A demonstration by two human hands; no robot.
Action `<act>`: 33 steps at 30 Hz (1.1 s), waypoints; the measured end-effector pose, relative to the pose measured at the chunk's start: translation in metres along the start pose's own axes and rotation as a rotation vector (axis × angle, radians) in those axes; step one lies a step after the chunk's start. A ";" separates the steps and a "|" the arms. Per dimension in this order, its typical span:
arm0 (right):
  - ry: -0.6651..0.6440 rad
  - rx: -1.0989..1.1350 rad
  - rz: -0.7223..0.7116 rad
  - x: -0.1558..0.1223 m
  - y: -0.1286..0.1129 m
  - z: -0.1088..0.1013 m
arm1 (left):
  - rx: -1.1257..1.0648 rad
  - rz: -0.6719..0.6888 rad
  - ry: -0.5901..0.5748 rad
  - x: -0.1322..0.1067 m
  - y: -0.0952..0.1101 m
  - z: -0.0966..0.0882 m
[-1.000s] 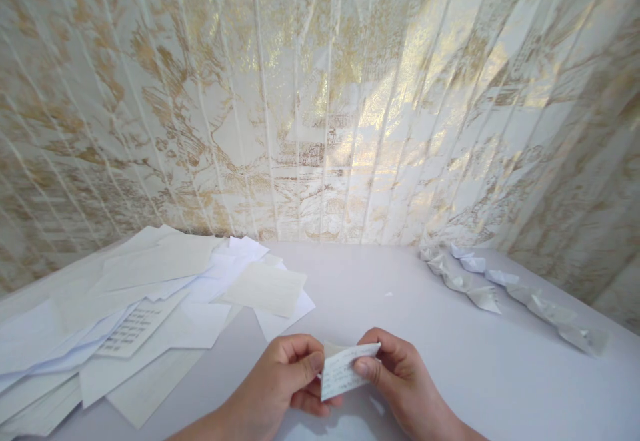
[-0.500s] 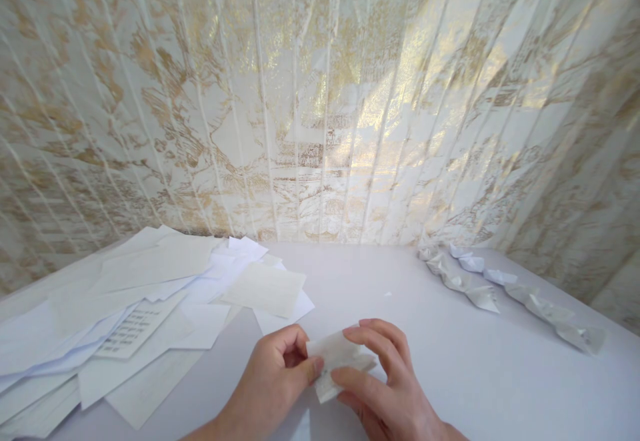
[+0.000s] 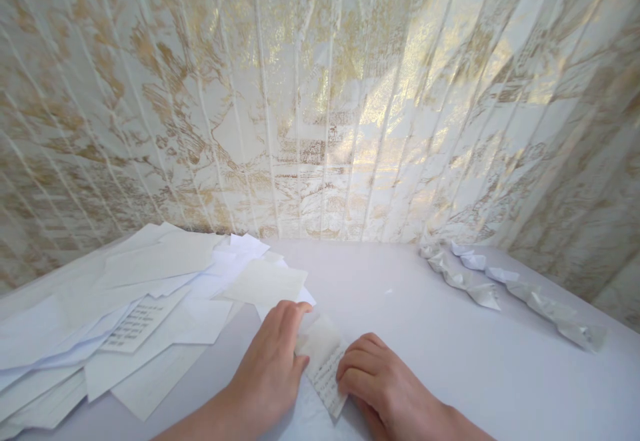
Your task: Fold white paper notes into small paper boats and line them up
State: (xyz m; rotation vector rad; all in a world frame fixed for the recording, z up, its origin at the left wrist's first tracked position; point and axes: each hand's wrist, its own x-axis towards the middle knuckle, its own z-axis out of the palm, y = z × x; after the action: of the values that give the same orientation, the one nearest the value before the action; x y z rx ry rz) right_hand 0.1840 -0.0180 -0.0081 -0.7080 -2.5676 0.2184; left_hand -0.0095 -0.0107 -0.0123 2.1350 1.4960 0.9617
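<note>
A small folded paper slip (image 3: 323, 359) with printed text lies on the white table (image 3: 400, 334) near the front edge. My left hand (image 3: 273, 367) lies over its left side, fingers stretched and pressed flat on it. My right hand (image 3: 375, 384) presses down on the slip's right edge with curled fingertips. Both hands hold the slip against the table.
A loose pile of white paper sheets (image 3: 130, 307) covers the table's left side. A row of several folded paper pieces (image 3: 500, 287) lies at the right back. A gold-patterned curtain (image 3: 320, 94) hangs behind the table.
The slip was held up between both hands; it has come down onto the table and both hands now press it flat.
</note>
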 end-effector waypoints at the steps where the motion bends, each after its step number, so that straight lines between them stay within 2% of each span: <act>1: -0.002 0.018 0.033 0.000 0.000 0.001 | 0.045 0.087 -0.011 -0.001 0.000 0.000; 3: -0.004 0.050 0.086 -0.001 0.000 0.002 | 0.094 0.215 -0.114 -0.001 0.000 -0.001; 5: 0.004 0.084 0.140 -0.002 -0.001 0.004 | 0.084 0.255 -0.233 -0.001 0.000 -0.001; 14: 0.039 0.141 0.474 0.001 -0.005 0.010 | -0.062 -0.014 -0.435 0.002 0.010 -0.009; 18: 0.040 0.090 0.546 0.001 -0.004 0.015 | -0.052 -0.106 -0.432 0.003 0.013 -0.010; 25: 0.026 0.008 0.645 0.007 -0.005 0.016 | 0.018 -0.108 -0.414 0.003 0.010 -0.005; 33: 0.012 -0.022 0.679 0.011 -0.006 0.016 | 0.042 -0.084 -0.383 0.002 0.012 -0.002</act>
State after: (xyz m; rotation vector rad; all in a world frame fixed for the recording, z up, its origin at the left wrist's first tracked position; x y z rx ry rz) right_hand 0.1656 -0.0179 -0.0159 -1.5610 -2.2267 0.3943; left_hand -0.0025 -0.0138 -0.0021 2.1152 1.4066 0.4606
